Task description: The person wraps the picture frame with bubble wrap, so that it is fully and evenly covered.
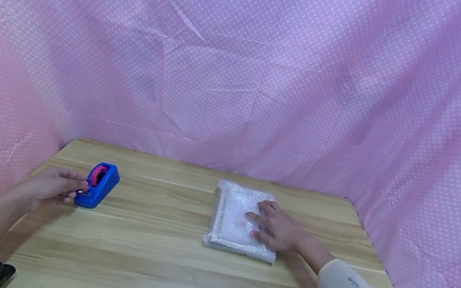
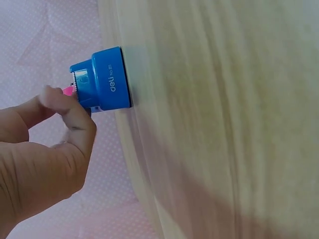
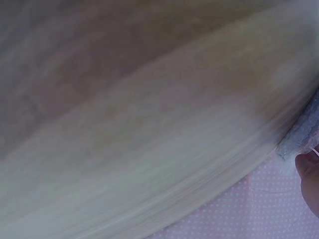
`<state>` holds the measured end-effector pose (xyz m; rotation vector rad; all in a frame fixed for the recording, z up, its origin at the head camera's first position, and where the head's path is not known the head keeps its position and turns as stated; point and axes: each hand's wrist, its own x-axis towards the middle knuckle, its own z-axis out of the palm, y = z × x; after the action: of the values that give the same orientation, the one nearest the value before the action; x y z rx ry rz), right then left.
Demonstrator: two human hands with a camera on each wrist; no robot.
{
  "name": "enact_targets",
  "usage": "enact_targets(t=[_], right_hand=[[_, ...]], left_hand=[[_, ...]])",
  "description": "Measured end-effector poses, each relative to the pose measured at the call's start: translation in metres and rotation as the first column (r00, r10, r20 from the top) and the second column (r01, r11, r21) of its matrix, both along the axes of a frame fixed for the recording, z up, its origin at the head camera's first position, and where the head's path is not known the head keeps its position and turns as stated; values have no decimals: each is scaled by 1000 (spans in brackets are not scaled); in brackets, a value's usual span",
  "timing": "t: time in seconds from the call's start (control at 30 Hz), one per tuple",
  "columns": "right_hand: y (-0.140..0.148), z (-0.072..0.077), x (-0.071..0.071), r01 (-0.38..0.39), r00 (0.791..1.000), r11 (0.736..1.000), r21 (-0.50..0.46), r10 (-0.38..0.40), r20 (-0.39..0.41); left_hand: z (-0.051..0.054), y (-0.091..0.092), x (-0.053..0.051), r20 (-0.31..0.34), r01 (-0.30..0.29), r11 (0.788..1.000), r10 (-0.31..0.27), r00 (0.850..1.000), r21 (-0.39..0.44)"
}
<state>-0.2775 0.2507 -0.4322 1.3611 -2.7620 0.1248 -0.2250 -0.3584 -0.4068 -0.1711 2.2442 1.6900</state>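
Observation:
A blue tape dispenser (image 1: pixel 97 187) with a pink core stands on the left side of the table. My left hand (image 1: pixel 52 185) is at its front end. In the left wrist view, the thumb and curled index finger of the left hand (image 2: pixel 55 144) pinch at the toothed cutter of the dispenser (image 2: pixel 107 79), where the tape end sits; the tape itself is hardly visible. Right of the middle lies a flat, bubble-wrapped package (image 1: pixel 233 218). My right hand (image 1: pixel 276 227) rests on its right part with fingers spread. Only the package's edge (image 3: pixel 301 129) and the thumb (image 3: pixel 309 172) show in the right wrist view.
The wooden table (image 1: pixel 145 250) carries both things, with a wide stretch of its top between them. A pink dotted cloth (image 1: pixel 240 76) hangs behind the table and along both sides.

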Motion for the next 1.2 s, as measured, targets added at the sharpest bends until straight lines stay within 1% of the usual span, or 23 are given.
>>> enact_targets(t=[0.1,0.2,0.27,0.3,0.43,0.53,0.67,0.8,1.0,1.1,1.2], right_hand=[[1,-2,-1,-1,1000,1000,-2,1,-6],[1,-2,-1,-4,1000,1000,-4,4,-10],[1,-3,-2,-6,1000,1000,-6,6,-10],[0,-2,-2,-8,1000,1000,-5,8,-11],[0,-2,-2,-10,1000,1000,2,10,-14],[0,-2,-2,-8,1000,1000,3,8,-11],[0,-2,-1,0,1000,1000,3,0,-6],[1,-1,-1,2,1000,1000,5,-2,-13],[0,-1,-1,1,1000,1000,11,-1,-13],[0,-1,-2,2,1000,1000,7,-2,-8],[1,-2,-2,1,1000,1000,7,-1,-14]], left_hand=[[-1,2,-3,41,-27,999,25,999,37],[0,5,-5,65,-45,995,40,997,86],[0,7,-7,80,-65,992,57,995,104],[1,8,-8,86,-74,992,65,994,102],[4,12,-9,95,-101,994,97,991,36],[6,15,-9,79,-101,995,102,992,-11],[5,16,-10,80,-114,993,115,990,-10],[5,15,-11,87,-94,995,95,992,-26],[5,11,-15,106,-33,997,41,994,-76],[5,9,-16,102,0,994,11,995,-108],[5,7,-16,91,15,988,-1,996,-153]])
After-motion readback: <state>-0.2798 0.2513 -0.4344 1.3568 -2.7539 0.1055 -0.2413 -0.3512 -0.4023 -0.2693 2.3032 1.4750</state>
